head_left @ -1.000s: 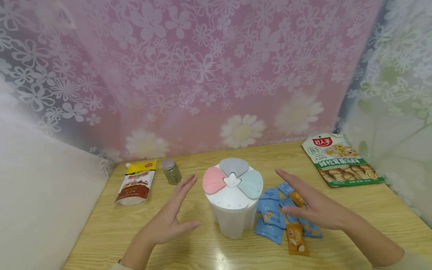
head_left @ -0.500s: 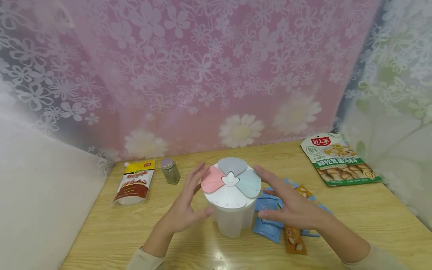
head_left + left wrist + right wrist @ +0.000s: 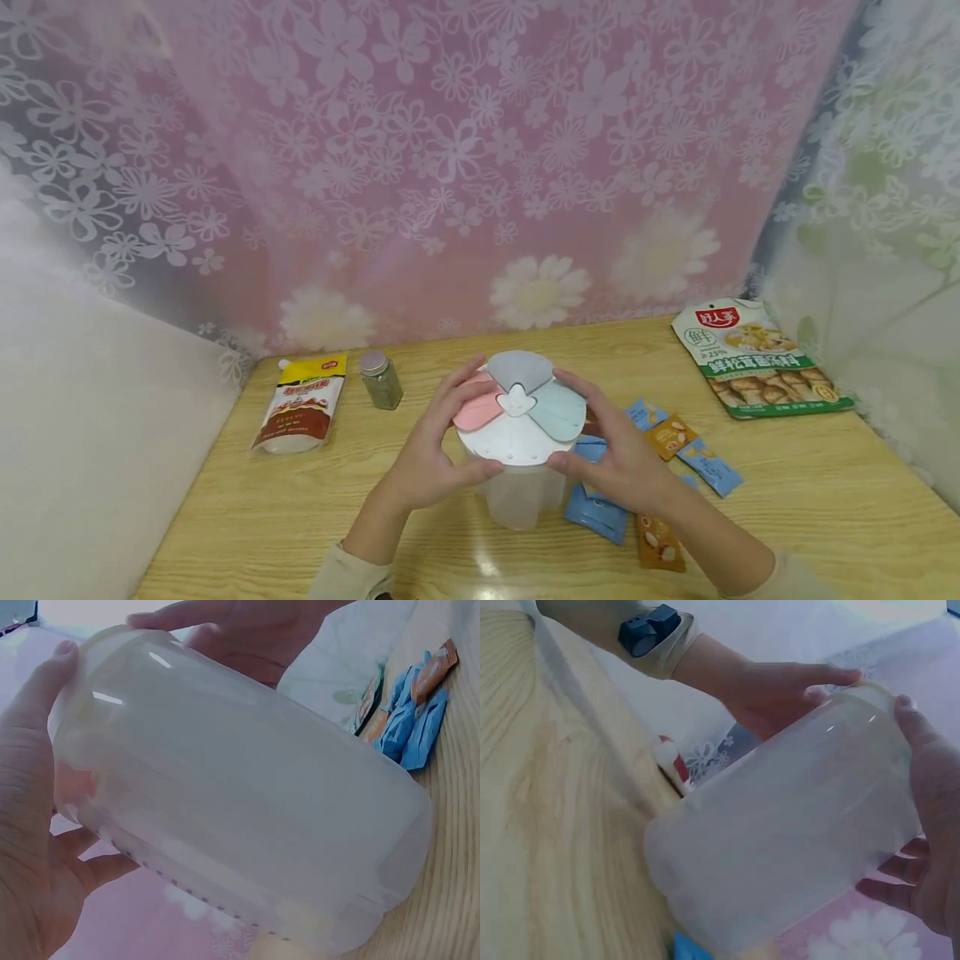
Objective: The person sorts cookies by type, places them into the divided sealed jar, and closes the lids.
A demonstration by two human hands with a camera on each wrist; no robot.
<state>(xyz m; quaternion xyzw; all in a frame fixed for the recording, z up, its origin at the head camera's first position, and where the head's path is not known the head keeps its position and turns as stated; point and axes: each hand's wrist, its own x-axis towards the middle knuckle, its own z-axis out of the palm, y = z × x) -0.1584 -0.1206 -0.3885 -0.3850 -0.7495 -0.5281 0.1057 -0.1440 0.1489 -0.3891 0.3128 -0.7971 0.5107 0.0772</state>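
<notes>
A translucent plastic container (image 3: 513, 500) stands on the table under a white round lid (image 3: 517, 446) with pink, grey and pale blue petal-shaped flaps. My left hand (image 3: 431, 454) holds the lid's left rim, its thumb at the front edge. From the other side my right hand (image 3: 626, 458) grips the rim, thumb also at the front. Both wrist views show the frosted container body (image 3: 240, 780) from the side, with fingers and thumbs around its top end. Small blue packets (image 3: 596, 512) and brown packets (image 3: 660, 542) lie beside the container, partly hidden by my right hand and forearm.
A yellow, white and brown pouch (image 3: 303, 404) lies at the back left, next to a small glass jar (image 3: 382, 383) of green flakes. A green and white food pouch (image 3: 761, 358) lies at the back right. A floral curtain (image 3: 480, 167) hangs behind the wooden table (image 3: 247, 517).
Both hands have moved inward from either side of the container and now hold the lid's rim. The container stays in place.
</notes>
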